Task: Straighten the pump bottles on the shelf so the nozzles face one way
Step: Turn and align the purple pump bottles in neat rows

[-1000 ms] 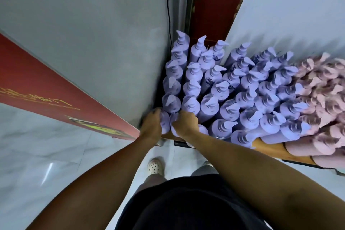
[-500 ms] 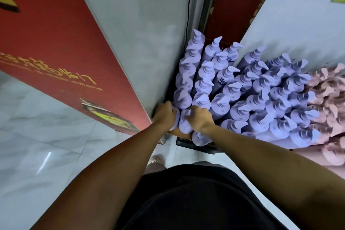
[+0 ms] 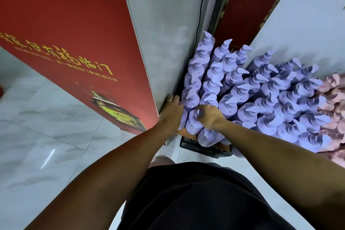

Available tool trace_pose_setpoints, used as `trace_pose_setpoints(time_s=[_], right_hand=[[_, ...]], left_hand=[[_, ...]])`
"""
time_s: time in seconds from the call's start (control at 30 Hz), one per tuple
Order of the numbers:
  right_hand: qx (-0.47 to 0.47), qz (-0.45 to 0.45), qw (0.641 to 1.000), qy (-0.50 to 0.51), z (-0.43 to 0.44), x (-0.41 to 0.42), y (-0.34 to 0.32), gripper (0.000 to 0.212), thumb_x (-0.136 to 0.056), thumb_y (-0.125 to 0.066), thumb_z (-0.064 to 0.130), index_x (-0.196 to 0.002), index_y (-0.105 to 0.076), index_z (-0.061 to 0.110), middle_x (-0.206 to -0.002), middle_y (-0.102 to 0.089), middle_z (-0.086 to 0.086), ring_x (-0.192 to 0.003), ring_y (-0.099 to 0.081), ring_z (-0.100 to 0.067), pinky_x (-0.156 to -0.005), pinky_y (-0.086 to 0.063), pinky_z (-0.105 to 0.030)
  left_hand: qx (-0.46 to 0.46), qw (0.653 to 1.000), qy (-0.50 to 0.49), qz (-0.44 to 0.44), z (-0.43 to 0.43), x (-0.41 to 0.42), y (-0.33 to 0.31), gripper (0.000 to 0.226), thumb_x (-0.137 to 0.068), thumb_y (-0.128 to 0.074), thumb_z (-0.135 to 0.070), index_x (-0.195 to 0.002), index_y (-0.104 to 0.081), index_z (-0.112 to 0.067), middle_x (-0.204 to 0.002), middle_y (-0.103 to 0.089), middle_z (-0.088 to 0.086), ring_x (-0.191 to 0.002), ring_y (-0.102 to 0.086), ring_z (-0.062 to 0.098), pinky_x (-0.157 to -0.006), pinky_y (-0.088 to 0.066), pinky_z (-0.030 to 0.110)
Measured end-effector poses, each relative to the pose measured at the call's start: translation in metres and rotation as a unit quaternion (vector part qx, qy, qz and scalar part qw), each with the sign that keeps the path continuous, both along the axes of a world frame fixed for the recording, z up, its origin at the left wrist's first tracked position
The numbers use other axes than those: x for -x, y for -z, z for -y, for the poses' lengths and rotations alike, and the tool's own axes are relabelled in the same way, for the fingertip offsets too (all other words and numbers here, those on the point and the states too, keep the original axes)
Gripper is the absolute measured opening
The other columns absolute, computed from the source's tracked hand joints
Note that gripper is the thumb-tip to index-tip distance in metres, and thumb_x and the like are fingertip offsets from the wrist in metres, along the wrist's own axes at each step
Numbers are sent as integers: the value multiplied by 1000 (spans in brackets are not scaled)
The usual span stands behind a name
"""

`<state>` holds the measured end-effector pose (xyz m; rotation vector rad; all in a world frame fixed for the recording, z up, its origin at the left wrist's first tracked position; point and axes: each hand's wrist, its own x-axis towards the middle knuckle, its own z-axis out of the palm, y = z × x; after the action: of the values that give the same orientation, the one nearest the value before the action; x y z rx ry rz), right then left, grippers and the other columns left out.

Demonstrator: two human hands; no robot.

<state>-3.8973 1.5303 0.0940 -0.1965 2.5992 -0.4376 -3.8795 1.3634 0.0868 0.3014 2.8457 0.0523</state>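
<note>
Purple pump bottles (image 3: 231, 82) stand packed in rows on the shelf, most nozzles pointing up-right. My right hand (image 3: 210, 118) pinches the pump head of a front-row purple bottle (image 3: 193, 124) near the shelf's left end. My left hand (image 3: 170, 113), a ring on one finger, wraps the leftmost front bottle (image 3: 182, 119), squeezed between it and the grey side panel (image 3: 168, 43). That bottle is mostly hidden by the hand. Another purple bottle (image 3: 209, 138) stands at the shelf edge under my right wrist.
Pink pump bottles (image 3: 332, 99) fill the shelf to the right. A black price rail (image 3: 203, 148) runs along the shelf front. A red poster board (image 3: 74, 43) stands at the left over a pale tiled floor (image 3: 37, 136). A black cable (image 3: 201, 5) runs down the corner.
The view has swung left and closer to the shelf. Both hands stay on the front left bottles; my right hand's fingers have shifted onto the pump head, and my left fingers reach further back.
</note>
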Motion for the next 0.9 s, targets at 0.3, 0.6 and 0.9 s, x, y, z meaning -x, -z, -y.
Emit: trace_pose_setpoints(time_s=[0.3,0.6,0.9], right_hand=[[13,2,1000,14,3,-6,-4,30,-95,-41,29,-118,-57,17,-105,-66,-14,-95,-59,-34,-70,-38,-30],[-18,-63,998,-26,1,3,10,22,-93,-45,30,-100,-62,17,-92,-62,-10,-80,-54,-26,-59,-35,-28],[8,-117,978,-175,-16,9,26,31,-99,-41,26,-124,-52,12,-105,-62,-16,-95,-58,-34,-65,-37,-33]], left_hand=[[-163,958,-238,3,-13,4,13,45,-95,-46,-47,-112,-51,-6,-109,-62,18,-101,-60,34,-78,-46,36],[-140,970,-197,-27,-16,7,16,30,-95,-46,-29,-109,-55,-4,-115,-60,19,-107,-57,35,-84,-44,38],[-133,982,-127,-34,-8,16,23,44,-90,-38,-23,-124,-57,-3,-126,-57,20,-115,-54,35,-97,-41,37]])
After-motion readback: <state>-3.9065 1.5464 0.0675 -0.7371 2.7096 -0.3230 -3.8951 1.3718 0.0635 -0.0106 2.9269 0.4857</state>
